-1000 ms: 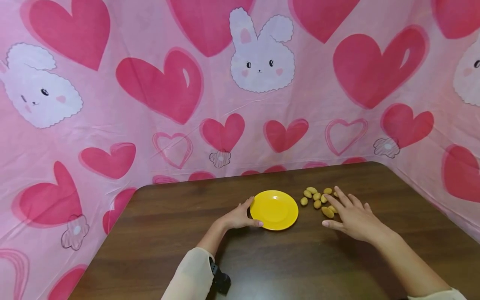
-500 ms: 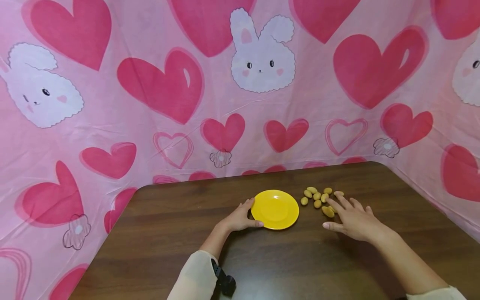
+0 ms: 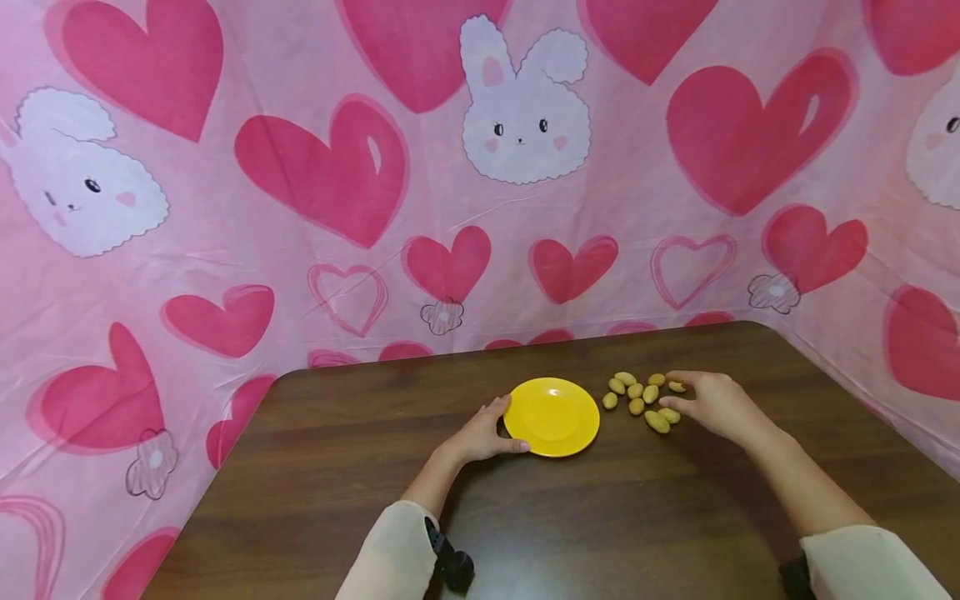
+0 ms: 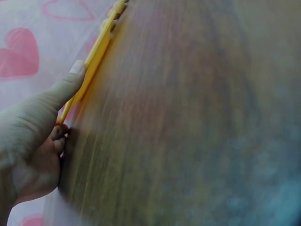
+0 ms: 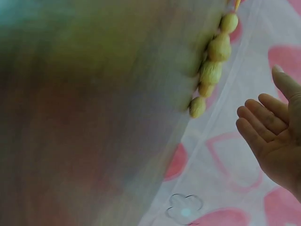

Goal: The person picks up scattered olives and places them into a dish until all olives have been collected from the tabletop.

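In the head view a round yellow plate (image 3: pixel 552 417) lies on the brown table. My left hand (image 3: pixel 476 435) holds its left rim, thumb at the near side and fingers at the far side. The left wrist view shows the thumb (image 4: pixel 70 84) along the plate's edge (image 4: pixel 96 56). Right of the plate lie several small tan ovals (image 3: pixel 636 407), nut-like with a rough surface. My right hand (image 3: pixel 716 404) hovers over the right end of this group, fingers slightly bent. In the right wrist view that hand (image 5: pixel 270 129) is apart from the ovals (image 5: pixel 210 72) and holds nothing.
The wooden table (image 3: pixel 337 467) reaches back to a pink cloth (image 3: pixel 517 208) printed with hearts and rabbits, which also runs along both sides. A black strapped device (image 3: pixel 453 567) sits at the left wrist.
My right hand has drawn its fingers closer together and shifted slightly up over the right-hand ovals, uncovering some of them. The left hand and the plate stay nearly in place.
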Tool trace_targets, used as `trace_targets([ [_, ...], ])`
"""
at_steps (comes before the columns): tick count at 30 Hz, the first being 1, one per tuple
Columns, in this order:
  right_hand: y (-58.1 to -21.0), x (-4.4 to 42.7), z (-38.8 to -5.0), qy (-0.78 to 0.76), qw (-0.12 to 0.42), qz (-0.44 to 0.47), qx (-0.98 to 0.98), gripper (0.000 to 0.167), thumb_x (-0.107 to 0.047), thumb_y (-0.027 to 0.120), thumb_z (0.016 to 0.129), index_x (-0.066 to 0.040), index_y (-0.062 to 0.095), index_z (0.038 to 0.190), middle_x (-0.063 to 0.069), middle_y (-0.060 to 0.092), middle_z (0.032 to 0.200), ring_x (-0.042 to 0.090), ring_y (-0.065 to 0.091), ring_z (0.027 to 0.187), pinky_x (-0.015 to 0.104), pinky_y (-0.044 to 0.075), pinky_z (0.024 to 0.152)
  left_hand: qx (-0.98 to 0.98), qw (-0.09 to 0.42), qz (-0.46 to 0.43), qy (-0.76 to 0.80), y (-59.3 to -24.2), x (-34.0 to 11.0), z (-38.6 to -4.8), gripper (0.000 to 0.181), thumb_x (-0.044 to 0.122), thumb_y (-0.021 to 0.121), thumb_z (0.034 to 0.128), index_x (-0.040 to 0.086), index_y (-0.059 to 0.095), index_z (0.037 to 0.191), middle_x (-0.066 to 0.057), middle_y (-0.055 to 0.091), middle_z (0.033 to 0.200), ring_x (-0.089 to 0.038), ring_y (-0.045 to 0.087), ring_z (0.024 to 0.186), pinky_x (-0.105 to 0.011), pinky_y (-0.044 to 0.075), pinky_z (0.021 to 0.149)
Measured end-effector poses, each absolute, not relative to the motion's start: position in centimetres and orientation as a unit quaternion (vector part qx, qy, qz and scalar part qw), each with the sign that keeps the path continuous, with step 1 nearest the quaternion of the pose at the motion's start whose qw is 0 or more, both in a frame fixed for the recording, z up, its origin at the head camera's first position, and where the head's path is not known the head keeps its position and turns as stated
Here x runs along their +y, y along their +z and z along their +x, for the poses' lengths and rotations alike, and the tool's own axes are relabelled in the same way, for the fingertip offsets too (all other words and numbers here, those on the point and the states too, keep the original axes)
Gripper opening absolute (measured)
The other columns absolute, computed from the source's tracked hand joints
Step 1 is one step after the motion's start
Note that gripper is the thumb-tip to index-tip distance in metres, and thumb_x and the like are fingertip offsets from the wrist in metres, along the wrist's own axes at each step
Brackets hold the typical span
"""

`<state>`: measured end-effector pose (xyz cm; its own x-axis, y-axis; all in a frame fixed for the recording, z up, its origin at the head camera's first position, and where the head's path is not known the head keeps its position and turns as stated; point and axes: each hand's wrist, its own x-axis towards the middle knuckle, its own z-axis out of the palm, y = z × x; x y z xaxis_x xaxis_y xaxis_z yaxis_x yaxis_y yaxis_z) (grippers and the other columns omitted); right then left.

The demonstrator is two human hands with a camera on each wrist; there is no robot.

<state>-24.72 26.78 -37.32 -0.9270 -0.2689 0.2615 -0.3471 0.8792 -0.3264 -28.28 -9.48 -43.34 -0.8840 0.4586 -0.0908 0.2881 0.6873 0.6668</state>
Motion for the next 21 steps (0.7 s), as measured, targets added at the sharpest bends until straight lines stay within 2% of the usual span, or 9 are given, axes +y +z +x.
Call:
trace_targets([
  [6, -37.7, 28.4, -26.4, 0.232, 0.066, 0.12, -0.963, 0.046, -0.025, 0.068, 0.083, 0.011, 0.059, 0.111, 0.025, 0.065, 0.095, 0.04, 0.06, 0.088, 0.051, 0.047, 0.073, 0.911, 0.127, 0.198, 0.338, -43.3, -9.5, -28.2, 0.093, 0.046, 0.071, 0.0767, 0.01, 0.022, 0.148, -0.013, 0.02, 0.151, -0.035, 0.016, 0.137, -0.051, 0.018, 0.107],
  [12, -38.0, 29.3, -27.0, 0.239, 0.031, 0.102, -0.965, 0.049, -0.026, 0.067, 0.083, 0.014, 0.059, 0.109, 0.031, 0.061, 0.102, 0.05, 0.052, 0.1, 0.056, 0.043, 0.08, 0.911, 0.125, 0.192, 0.343, -43.3, -9.4, -28.1, 0.092, 0.045, 0.071, 0.0766, 0.01, 0.023, 0.147, -0.012, 0.022, 0.15, -0.034, 0.019, 0.136, -0.052, 0.019, 0.107],
  [21, -38.3, 29.4, -27.7, 0.265, -0.007, 0.06, -0.962, 0.052, -0.03, 0.064, 0.086, 0.015, 0.057, 0.112, 0.033, 0.057, 0.11, 0.053, 0.045, 0.106, 0.058, 0.04, 0.084, 0.906, 0.112, 0.185, 0.363, -43.5, -9.4, -28.2, 0.09, 0.041, 0.073, 0.0759, 0.009, 0.027, 0.146, -0.012, 0.029, 0.148, -0.031, 0.026, 0.134, -0.051, 0.023, 0.105],
])
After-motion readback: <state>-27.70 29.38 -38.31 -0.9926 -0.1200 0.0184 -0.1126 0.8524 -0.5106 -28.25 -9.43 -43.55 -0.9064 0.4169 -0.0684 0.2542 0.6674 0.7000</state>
